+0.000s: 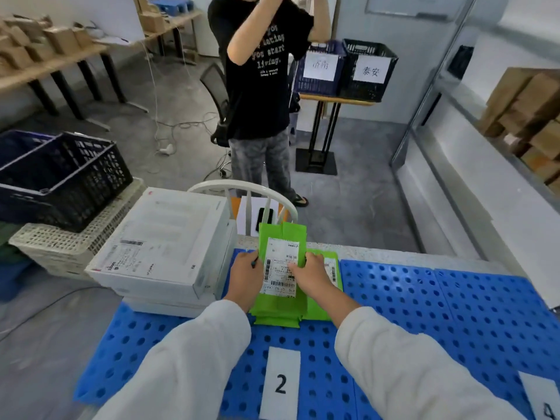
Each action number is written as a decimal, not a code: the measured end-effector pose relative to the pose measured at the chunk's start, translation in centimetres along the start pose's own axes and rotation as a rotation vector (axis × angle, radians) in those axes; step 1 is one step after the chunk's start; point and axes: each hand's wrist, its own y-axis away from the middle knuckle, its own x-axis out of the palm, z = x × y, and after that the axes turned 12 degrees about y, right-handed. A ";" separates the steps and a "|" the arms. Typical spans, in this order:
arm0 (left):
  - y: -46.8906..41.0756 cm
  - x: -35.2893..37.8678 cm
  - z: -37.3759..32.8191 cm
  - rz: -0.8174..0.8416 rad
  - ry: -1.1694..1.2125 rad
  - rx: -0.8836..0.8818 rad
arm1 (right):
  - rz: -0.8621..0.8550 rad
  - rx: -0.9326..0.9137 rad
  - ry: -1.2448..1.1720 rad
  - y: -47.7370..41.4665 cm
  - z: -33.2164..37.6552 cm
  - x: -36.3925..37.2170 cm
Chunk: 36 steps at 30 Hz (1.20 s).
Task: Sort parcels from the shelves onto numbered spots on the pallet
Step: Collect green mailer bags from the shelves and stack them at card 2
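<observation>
fingers of the left hand [247, 275] curl round the left edge of a green parcel [280, 268], thumb on its front. the right hand [309, 275] grasps the opposite edge, its fingers lying on the white shipping label. the parcel is held over the far part of the blue pallet [454, 313], just beyond the paper spot marked "2" [280, 383]; whether its lower end touches the pallet i cannot tell. a second green parcel [333, 274] lies flat beneath and to the right of it, partly hidden by the right hand. a spot marked "4" [545, 404] shows at the pallet's near right corner.

a stack of white boxes [163, 247] sits on the pallet's left side, touching close to the left hand. behind the parcel stands a white chair [242, 192], its back just beyond the pallet's far edge. to the left, a dark crate [60, 177] rests on a pale perforated crate [60, 247]. a person in a black shirt [260, 86] stands on the floor past the chair. beyond them two crates with paper signs [345, 71] sit on a narrow stand, and cardboard boxes [45, 43] crowd a long desk at far left. more cardboard boxes [530, 116] fill shelves on the right.
</observation>
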 end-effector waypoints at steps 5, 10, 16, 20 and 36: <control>-1.8 0.5 2.1 0.079 0.011 -0.037 | 0.069 0.053 0.034 -1.8 -0.9 1.5; -3.5 1.4 3.2 0.101 -0.026 -0.076 | 0.080 0.104 0.055 -4.0 -1.4 2.8; -5.0 2.7 5.3 0.123 -0.092 -0.101 | 0.099 0.155 0.058 -6.2 -2.5 4.6; -5.2 2.7 6.4 0.137 -0.096 -0.093 | 0.120 0.171 0.058 -6.9 -3.1 5.5; -5.7 3.5 2.0 0.028 -0.197 -0.007 | 0.000 0.138 0.022 -7.6 -2.1 2.3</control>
